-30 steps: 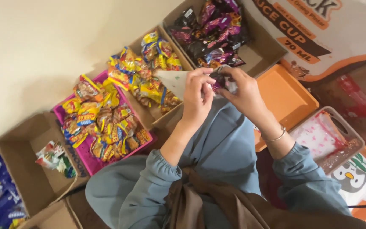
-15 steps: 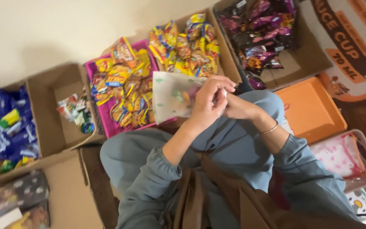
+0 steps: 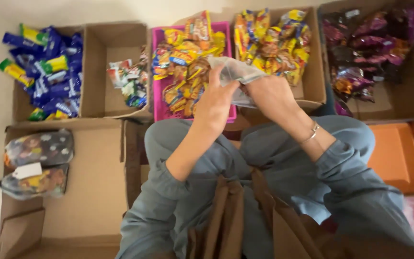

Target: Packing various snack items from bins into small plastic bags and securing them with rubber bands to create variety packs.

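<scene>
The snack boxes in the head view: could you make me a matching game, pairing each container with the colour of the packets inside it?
Containers:
1. far-left cardboard box
2. bright pink plastic tray
3. cardboard box just right of the pink tray
4. far-right cardboard box

Packets inside:
A. yellow and red wrappers
B. dark purple and black wrappers
C. blue wrappers with some green and yellow
D. yellow and orange wrappers, right behind the left hand and right hand, which hold a thin clear plastic bag

Pairs: 1-C, 2-D, 3-A, 4-B
</scene>
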